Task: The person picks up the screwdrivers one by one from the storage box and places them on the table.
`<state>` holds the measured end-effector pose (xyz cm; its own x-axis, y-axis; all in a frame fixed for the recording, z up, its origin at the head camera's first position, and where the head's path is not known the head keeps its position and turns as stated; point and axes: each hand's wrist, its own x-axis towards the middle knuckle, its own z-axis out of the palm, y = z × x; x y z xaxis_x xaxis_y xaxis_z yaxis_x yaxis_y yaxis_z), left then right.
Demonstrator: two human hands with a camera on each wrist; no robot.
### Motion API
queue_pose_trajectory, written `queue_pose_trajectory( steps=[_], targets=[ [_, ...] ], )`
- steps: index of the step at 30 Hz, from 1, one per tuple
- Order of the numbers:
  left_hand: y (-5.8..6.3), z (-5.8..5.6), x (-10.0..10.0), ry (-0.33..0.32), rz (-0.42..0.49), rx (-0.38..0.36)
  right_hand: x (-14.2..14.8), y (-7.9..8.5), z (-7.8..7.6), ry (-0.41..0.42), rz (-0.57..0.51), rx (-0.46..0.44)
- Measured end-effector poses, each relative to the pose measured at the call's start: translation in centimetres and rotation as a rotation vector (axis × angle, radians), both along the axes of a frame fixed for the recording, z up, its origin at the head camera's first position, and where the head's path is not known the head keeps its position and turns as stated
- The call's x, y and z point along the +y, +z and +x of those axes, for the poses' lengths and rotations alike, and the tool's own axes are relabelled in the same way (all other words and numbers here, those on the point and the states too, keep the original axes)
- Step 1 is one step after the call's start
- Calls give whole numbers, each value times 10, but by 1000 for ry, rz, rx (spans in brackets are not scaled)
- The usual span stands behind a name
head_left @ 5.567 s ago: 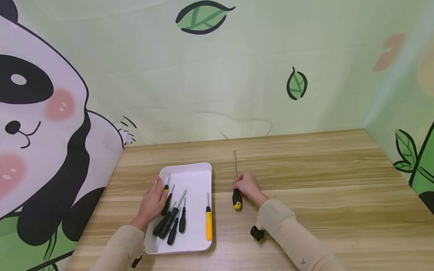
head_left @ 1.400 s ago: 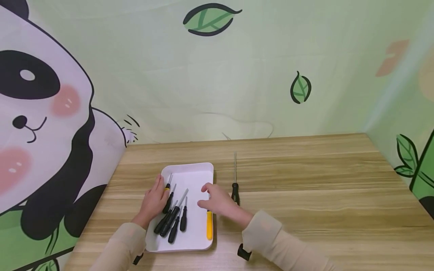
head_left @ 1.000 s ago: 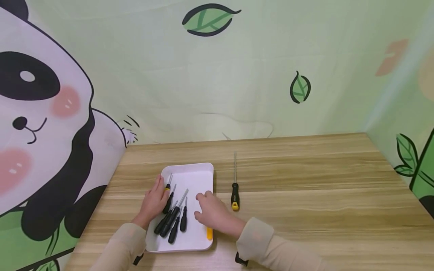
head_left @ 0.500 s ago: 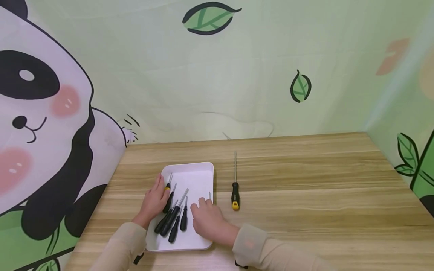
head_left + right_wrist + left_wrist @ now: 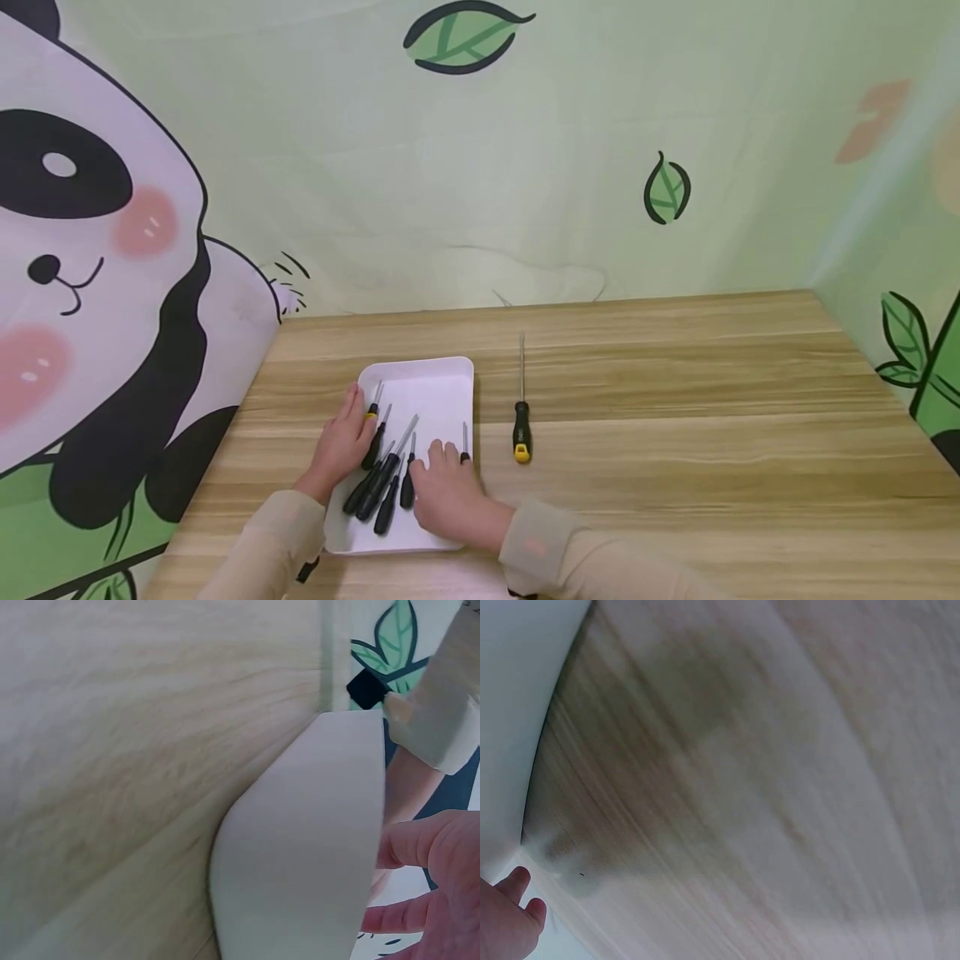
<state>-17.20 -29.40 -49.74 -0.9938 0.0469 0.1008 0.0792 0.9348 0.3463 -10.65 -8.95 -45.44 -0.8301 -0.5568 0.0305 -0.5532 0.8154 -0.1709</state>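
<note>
My left hand (image 5: 341,442) rests with straight fingers over the left rim of a white tray (image 5: 435,379). Under its fingertips lies a black-and-yellow screwdriver (image 5: 372,410). My right hand (image 5: 453,500) is inside the tray, thumb and index fingertip right at the handle of a small black screwdriver (image 5: 407,487); the right wrist view shows its fingers (image 5: 405,915) reaching loosely past the tray wall. Other black screwdrivers (image 5: 375,496) lie just left of it. A yellow-handled screwdriver is mostly hidden under the right hand, with its shaft (image 5: 465,437) showing.
A larger black-and-yellow screwdriver (image 5: 522,433) lies on the wood-grain table (image 5: 675,400) right of the tray, tip pointing away. Behind the table hangs a green backdrop (image 5: 555,167) with a panda and leaves.
The right hand has released the large black-and-yellow screwdriver on the table and come into the tray, sliding left and nearer toward the small black screwdriver. The left hand stays on the rim.
</note>
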Motion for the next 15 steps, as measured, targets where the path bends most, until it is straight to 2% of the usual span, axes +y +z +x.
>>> queue_pose_trajectory(
  steps=[6, 15],
  targets=[
    [1, 0, 0, -2, 10, 20, -6, 2, 0, -39, -65, -126],
    [1, 1, 0, -4, 8, 20, -10, 0, -2, -119, -254, -334]
  ],
)
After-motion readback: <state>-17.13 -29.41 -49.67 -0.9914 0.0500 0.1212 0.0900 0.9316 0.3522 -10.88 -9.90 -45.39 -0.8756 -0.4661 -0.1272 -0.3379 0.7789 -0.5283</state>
